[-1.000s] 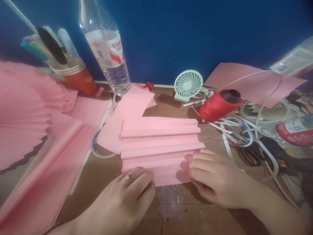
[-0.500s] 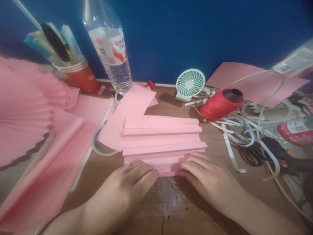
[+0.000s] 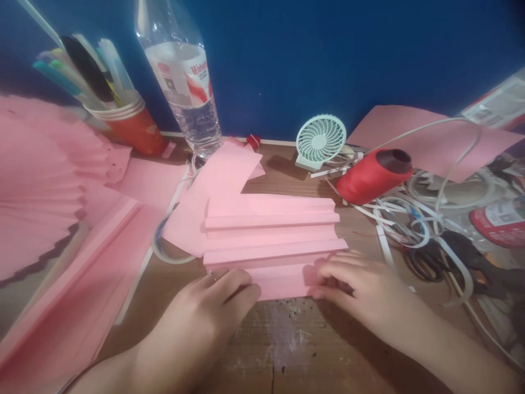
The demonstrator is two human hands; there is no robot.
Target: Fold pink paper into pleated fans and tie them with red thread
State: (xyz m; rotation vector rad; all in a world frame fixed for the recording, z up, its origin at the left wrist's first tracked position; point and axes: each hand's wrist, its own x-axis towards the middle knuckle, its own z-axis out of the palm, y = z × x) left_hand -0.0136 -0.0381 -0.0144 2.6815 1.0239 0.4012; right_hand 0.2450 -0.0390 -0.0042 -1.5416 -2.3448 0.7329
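A pink sheet with several crosswise pleats point(image 3: 270, 235) lies on the wooden table in front of me. Its near left corner is under the fingers of my left hand point(image 3: 209, 306), which wears a ring and has its thumb at the near edge. At the near right corner, my right hand point(image 3: 353, 282) pinches the paper between thumb and curled fingers. Between the hands the near strip of the sheet lies fairly flat. Another pink piece point(image 3: 221, 186) sits partly beneath the pleated sheet, over a roll of tape point(image 3: 159, 246).
Pink fans point(image 3: 36, 186) and folded paper point(image 3: 94, 273) fill the left. Behind stand a cup of pens point(image 3: 135, 128), a water bottle point(image 3: 184, 82) and a small fan point(image 3: 321, 141). A red thread cone point(image 3: 365, 178), paper strips and scissors point(image 3: 426, 262) are at the right.
My right hand has shifted slightly right and its fingers have lifted a little. My left hand has moved slightly left. More of the near strip shows, flatter than before.
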